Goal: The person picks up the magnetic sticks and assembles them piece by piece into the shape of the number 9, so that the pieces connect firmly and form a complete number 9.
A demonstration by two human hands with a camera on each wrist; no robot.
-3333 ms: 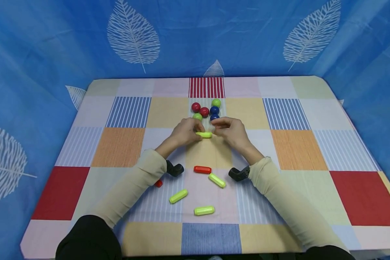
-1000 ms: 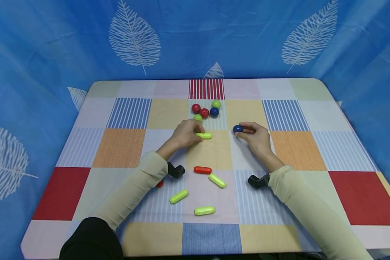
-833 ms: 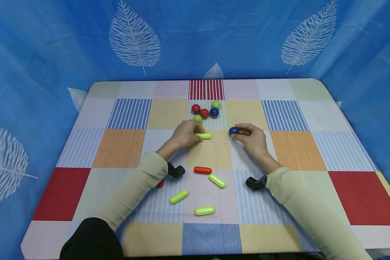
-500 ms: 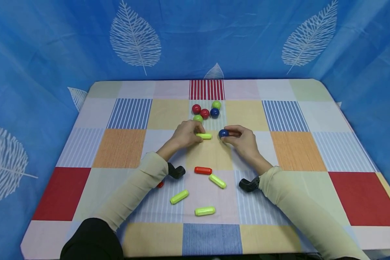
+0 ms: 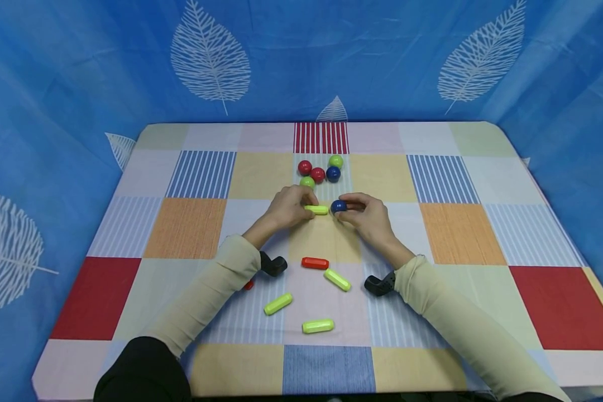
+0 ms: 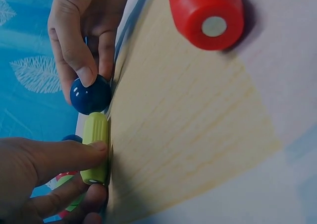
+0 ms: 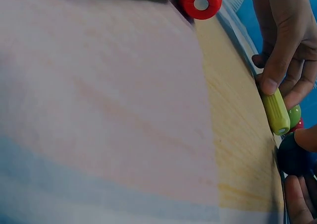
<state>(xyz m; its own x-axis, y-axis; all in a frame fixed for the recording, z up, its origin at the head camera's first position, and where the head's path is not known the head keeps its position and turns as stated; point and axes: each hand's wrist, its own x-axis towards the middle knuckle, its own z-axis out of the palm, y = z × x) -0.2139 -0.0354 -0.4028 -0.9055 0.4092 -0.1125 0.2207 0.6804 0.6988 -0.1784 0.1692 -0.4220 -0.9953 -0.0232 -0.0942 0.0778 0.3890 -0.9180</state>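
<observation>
Centrally, upper half of the table: one lime rod, lying crosswise between the two hands, its far end free of the fingers and pointing to the person's right.

Left hand: narrow, thumb and fingers pinching the lime rod near its left end; the thumb rests on the ribbed side.

Right hand: narrow, pinching one blue ball between thumb and fingers, at the rod's free end. Ball and rod end nearly meet; whether they touch cannot be told.

Beyond the hands, one cluster of five balls: two red balls side by side; one second blue ball, just right of these; one upper green ball behind the blue; one lower green ball, nearest the left hand.

Between the forearms, nearer the person: one red rod, pale disc in its end; three further green rods, lying apart from one another, one with its tip close by the red rod. One red piece, largely hidden by the left sleeve.

Ground: patchwork tablecloth; behind, blue cloth with white leaf print.
</observation>
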